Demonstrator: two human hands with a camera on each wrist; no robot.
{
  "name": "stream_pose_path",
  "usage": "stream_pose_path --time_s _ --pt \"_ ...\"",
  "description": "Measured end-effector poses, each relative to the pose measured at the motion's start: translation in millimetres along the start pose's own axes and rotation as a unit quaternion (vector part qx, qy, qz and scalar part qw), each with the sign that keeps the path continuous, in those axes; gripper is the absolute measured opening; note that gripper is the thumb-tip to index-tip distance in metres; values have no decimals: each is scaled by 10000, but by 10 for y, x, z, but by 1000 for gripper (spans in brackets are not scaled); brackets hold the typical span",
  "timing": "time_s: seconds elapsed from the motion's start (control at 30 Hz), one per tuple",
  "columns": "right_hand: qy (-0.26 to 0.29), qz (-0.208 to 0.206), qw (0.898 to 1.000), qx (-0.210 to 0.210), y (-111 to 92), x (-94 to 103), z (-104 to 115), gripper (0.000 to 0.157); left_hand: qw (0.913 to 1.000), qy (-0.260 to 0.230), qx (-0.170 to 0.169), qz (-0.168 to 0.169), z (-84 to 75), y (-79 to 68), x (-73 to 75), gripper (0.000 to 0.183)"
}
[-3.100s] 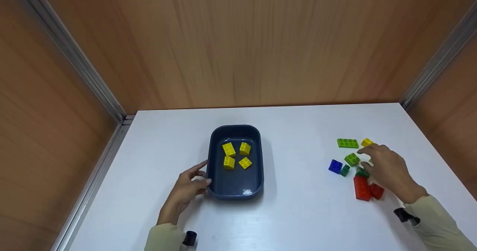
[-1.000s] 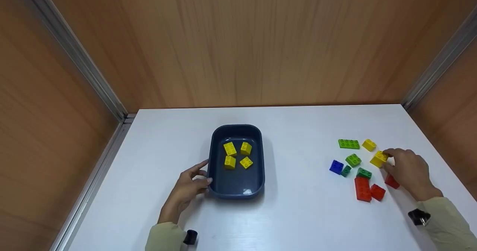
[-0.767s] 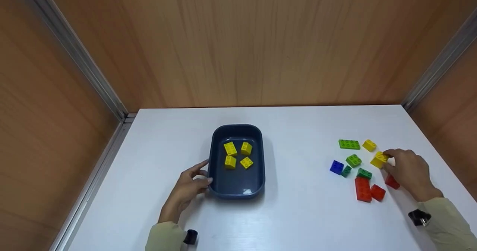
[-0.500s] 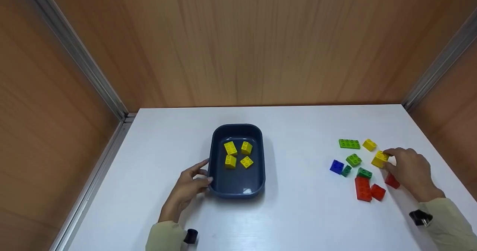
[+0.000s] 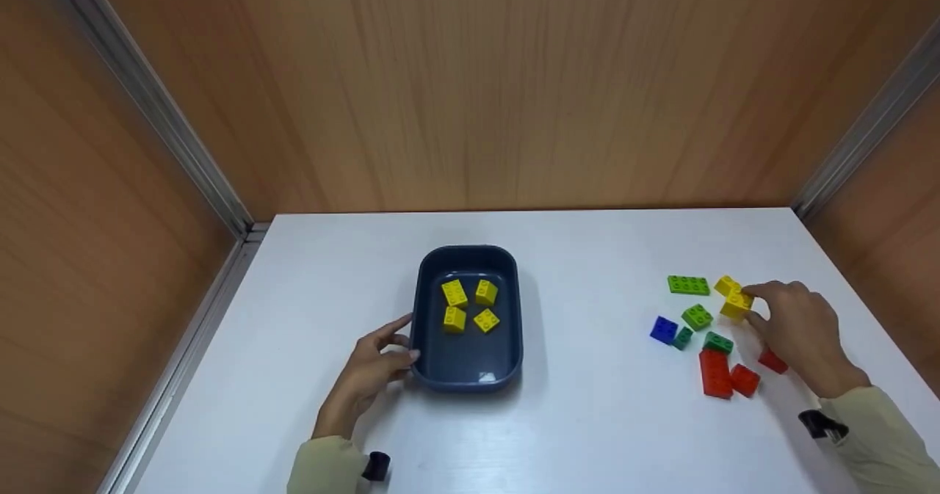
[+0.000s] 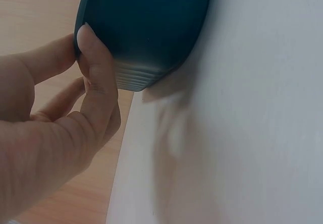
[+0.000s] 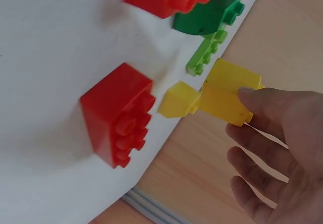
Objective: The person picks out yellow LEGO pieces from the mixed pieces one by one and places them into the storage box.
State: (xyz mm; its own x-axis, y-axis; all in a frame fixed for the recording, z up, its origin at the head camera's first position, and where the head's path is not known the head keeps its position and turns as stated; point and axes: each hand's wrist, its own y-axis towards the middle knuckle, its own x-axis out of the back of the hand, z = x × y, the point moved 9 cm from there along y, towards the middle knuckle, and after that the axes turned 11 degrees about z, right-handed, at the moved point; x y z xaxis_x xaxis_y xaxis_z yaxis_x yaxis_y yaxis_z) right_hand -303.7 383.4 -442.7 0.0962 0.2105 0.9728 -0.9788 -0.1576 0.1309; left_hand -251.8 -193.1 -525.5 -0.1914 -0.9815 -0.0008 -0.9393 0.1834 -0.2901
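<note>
At the middle of the table stands a dark blue tray [image 5: 470,369] with several yellow bricks [image 5: 454,293] lying in it. My left hand [image 5: 367,369] pinches its left rim between thumb and fingers, as the left wrist view of the tray [image 6: 146,27] shows. Over the loose bricks on the right, my right hand [image 5: 797,332] pinches a yellow brick [image 5: 736,305] between thumb and fingertips. In the right wrist view this held brick [image 7: 227,90] looks raised off the table. Just beyond it lies another yellow brick [image 5: 725,285], partly covered in the head view.
Around the right hand lie a long light green brick [image 5: 688,285], a smaller light green brick [image 5: 697,317], a blue brick [image 5: 664,329], dark green bricks [image 5: 717,343] and red bricks [image 5: 715,373]. A wooden panel [image 5: 470,90] rises behind the white table [image 5: 587,420].
Three seconds ago my right hand hovered over the bricks; since then it has gripped a yellow brick, and in the last half second shifted it slightly left. The left hand and tray stay put.
</note>
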Motion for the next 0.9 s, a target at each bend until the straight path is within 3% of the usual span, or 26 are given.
stream_pose_path --time_s 0.9 --pt "-232 -481 9945 902 117 41 635 47 10000 44 -17 20 -16 5 -6 68"
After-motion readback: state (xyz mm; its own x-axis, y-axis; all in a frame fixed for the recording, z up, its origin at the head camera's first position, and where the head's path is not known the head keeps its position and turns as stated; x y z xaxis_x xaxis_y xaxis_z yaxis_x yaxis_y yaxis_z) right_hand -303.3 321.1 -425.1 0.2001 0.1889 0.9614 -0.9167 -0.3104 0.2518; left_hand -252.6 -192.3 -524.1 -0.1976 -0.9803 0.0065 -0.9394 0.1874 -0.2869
